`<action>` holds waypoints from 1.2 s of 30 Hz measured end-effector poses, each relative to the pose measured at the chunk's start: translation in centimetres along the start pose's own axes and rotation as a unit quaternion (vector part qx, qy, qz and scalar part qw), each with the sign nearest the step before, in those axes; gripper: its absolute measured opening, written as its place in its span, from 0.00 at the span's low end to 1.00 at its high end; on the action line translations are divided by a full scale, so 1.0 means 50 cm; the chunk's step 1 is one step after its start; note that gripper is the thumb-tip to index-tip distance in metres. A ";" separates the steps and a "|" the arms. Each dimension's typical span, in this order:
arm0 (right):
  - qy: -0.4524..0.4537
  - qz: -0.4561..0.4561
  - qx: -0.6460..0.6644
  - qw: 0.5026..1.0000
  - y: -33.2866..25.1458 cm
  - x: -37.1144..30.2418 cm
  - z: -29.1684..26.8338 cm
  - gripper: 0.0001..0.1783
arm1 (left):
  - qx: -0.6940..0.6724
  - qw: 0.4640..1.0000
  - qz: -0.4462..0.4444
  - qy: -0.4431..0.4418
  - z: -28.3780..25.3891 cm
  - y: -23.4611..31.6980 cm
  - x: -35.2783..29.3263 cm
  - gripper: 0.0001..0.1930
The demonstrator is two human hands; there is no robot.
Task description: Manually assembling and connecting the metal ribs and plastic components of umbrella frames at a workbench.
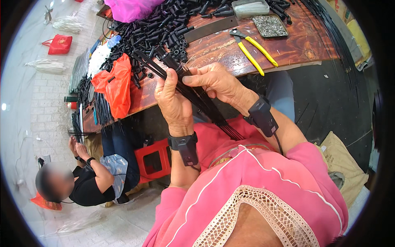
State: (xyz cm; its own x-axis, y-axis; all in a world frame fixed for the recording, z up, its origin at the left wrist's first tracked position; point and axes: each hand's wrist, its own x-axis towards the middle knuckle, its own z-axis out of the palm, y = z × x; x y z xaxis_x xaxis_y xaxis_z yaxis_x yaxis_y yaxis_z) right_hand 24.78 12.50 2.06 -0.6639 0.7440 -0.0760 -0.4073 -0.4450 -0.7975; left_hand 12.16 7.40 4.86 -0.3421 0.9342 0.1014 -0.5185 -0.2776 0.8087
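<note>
The left hand [175, 105] and the right hand [222, 84] meet on a bundle of long, thin black rods [201, 103] with a thicker black cylindrical fitting [175, 66] near its upper end. The right thumb and forefinger are pinched together at that fitting, leaving little gap; the left thumb stands upright along the other side, its fingers mostly hidden behind the rods, so how tightly they close cannot be told. From the grip the rods slant down and to the right toward the lap of the pink cloth garment [263, 173]. Just beyond the hands runs the near edge of the reddish-brown wooden table [214, 47], and the fitting reaches over it. Ahead and to the left of the grip, a heap of small black tubular fittings [154, 31] crowds that side; nearer on the left, a crumpled orange-red plastic bag [115, 88] droops over the edge. Straight ahead, bare wood separates the fingers from a flat dark metal bar [212, 29]. To the right and ahead, well apart from the grip, yellow-handled pliers [250, 57] lie with handles spread, their ends near the table edge.
</note>
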 end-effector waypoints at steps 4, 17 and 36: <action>0.044 -0.033 -0.029 0.998 0.008 -0.013 0.025 0.14 | 0.046 0.999 0.006 0.024 -0.001 0.009 -0.006 0.08; -0.005 -0.098 -0.024 0.995 -0.006 -0.021 0.056 0.14 | 0.050 0.997 0.045 0.032 -0.011 0.009 -0.008 0.10; -0.003 0.006 -0.079 0.997 0.030 -0.016 0.065 0.16 | -0.009 1.000 0.009 0.020 -0.030 0.034 -0.062 0.12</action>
State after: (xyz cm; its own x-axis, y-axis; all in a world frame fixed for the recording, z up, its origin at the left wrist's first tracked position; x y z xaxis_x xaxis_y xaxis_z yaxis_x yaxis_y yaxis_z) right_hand 22.66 9.63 2.88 -0.6726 0.7354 -0.0831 -0.2959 -0.3701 -0.8806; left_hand 11.15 3.67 5.03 -0.3827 0.9192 0.0925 -0.5259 -0.2991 0.7962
